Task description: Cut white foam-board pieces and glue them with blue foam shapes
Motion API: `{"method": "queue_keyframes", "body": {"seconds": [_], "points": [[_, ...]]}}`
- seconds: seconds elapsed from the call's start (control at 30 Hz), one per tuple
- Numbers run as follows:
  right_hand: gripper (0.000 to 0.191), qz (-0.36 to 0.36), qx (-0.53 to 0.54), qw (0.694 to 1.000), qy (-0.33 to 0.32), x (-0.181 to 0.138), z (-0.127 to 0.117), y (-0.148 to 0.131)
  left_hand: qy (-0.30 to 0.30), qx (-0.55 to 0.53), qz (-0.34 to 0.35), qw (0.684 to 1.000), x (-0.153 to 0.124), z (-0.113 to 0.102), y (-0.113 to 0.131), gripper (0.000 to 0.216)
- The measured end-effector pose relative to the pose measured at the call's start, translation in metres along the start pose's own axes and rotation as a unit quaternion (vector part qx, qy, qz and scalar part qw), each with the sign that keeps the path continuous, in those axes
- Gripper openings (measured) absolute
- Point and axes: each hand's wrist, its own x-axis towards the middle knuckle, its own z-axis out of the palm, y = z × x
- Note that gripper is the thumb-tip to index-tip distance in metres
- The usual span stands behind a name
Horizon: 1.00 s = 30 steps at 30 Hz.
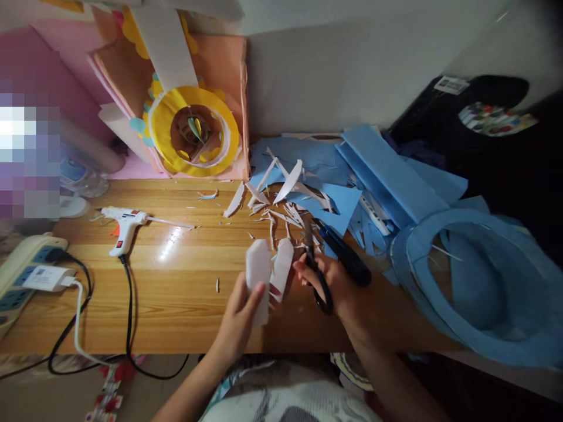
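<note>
My left hand [241, 313], center-bottom of frame: thumb and fingers pinched on a white piece [258, 264]. Second white strip [282, 266] just beside it; can't tell if I grip that too. My right hand [336, 284], right of center: fingers closed round scissors [310, 253]. Risks: blades swinging left could nick my thumb or the piece; a careless reach could knock the cutter [345, 255] nearby.

Hands [241, 308] [336, 284], two; scissors [309, 246], one pair; glue gun [128, 224], one; utility knife [346, 253], one; power strip [16, 298], one; white scraps [289, 183], many.
</note>
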Motion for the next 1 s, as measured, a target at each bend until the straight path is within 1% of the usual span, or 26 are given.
{"method": "queue_keyframes", "body": {"seconds": [0.03,0.07,0.1,0.17,0.2,0.27,0.3,0.33,0.37,0.4,0.43,0.47,0.5,0.53,0.57,0.63,0.77,0.83,0.9,0.97,1.0], "points": [[0.035,0.004,0.015,1.0,0.013,-0.001,-0.005,0.002,0.036,0.053,0.017,0.998,0.004,-0.011,0.0,0.035],[0.036,0.009,0.031,0.999,0.029,-0.003,-0.009,0.004,0.08,0.12,0.052,0.988,0.008,-0.023,0.001,0.034],[0.037,0.013,0.043,0.998,0.044,-0.004,-0.014,0.006,0.104,0.191,0.083,0.973,0.013,-0.035,0.001,0.033],[0.036,0.017,0.053,0.996,0.07,-0.008,-0.023,0.01,0.133,0.253,0.112,0.952,0.022,-0.052,0.001,0.033],[0.034,0.016,0.051,0.996,0.075,-0.01,-0.027,0.012,0.149,0.271,0.122,0.943,0.025,-0.057,0.001,0.031],[0.033,0.018,0.046,0.996,0.076,-0.013,-0.031,0.015,0.205,0.295,0.147,0.922,0.029,-0.055,0.002,0.028],[0.033,0.018,0.047,0.996,0.076,-0.015,-0.032,0.017,0.236,0.318,0.167,0.903,0.029,-0.048,0.002,0.032],[0.034,0.015,0.052,0.995,0.078,-0.017,-0.033,0.018,0.254,0.349,0.193,0.881,0.029,-0.039,0.002,0.038],[0.034,0.011,0.056,0.995,0.079,-0.018,-0.033,0.02,0.252,0.386,0.224,0.859,0.028,-0.028,0.001,0.042],[0.034,0.005,0.062,0.995,0.078,-0.019,-0.032,0.022,0.226,0.429,0.256,0.836,0.027,-0.015,0.0,0.043],[0.034,0.001,0.067,0.995,0.077,-0.02,-0.032,0.024,0.175,0.466,0.284,0.82,0.027,-0.001,-0.003,0.04],[0.034,-0.002,0.071,0.995,0.075,-0.021,-0.031,0.025,0.12,0.495,0.298,0.807,0.027,0.012,-0.005,0.038],[0.035,-0.003,0.074,0.995,0.074,-0.022,-0.031,0.026,0.089,0.517,0.297,0.797,0.027,0.024,-0.009,0.038],[0.035,-0.002,0.075,0.995,0.073,-0.022,-0.03,0.026,0.079,0.531,0.287,0.793,0.028,0.033,-0.011,0.038],[0.036,-0.001,0.079,0.994,0.072,-0.023,-0.03,0.025,0.075,0.531,0.274,0.798,0.028,0.04,-0.013,0.037],[0.037,0.0,0.085,0.994,0.07,-0.023,-0.032,0.022,0.08,0.519,0.254,0.812,0.03,0.046,-0.014,0.033],[0.038,-0.002,0.085,0.995,0.053,-0.024,-0.037,0.015,0.074,0.438,0.227,0.867,0.032,0.033,-0.005,0.024],[0.041,-0.011,0.086,0.996,0.021,-0.026,-0.037,0.013,0.084,0.397,0.208,0.89,0.031,0.026,0.002,0.016],[0.047,-0.03,0.089,0.995,-0.025,-0.028,-0.033,0.011,0.075,0.325,0.186,0.924,0.028,0.024,0.007,0.015],[0.057,-0.053,0.098,0.992,-0.05,-0.033,-0.024,0.011,0.027,0.194,0.147,0.969,0.024,0.026,0.011,0.018],[0.061,-0.061,0.103,0.991,-0.056,-0.035,-0.02,0.01,-0.003,0.124,0.124,0.984,0.021,0.027,0.012,0.02]]}}
